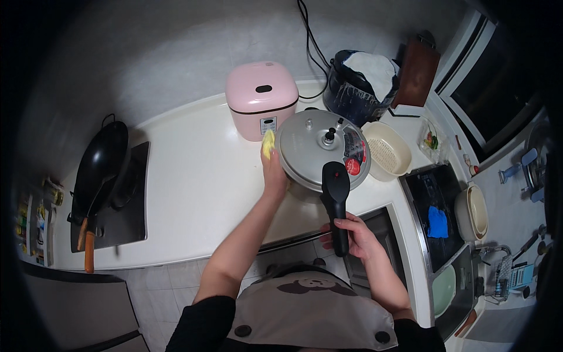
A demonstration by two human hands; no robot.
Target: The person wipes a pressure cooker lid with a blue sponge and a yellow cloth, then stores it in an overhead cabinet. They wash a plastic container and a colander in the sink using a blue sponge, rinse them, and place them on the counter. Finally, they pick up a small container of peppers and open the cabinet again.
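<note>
A silver pressure cooker (308, 145) with a closed lid, black valves and a red sticker stands near the front edge of the white countertop. My left hand (273, 174) is at the cooker's left side, holding a yellow cloth (268, 144) between its fingers and thumb. At the front, my right hand (358, 235) grips the cooker's long black handle (336, 189), thumb on top and fingers beneath. Just behind the cooker's left side stands a pink rice cooker (261, 92) with its lid down.
On the left, a black wok (100, 165) sits on the stove (136, 211). A dark bucket (352, 97), a cream strainer basket (389, 152) and a bagged vegetable item (433, 140) are behind and right. A blue cloth (437, 222) lies by the sink (462, 281).
</note>
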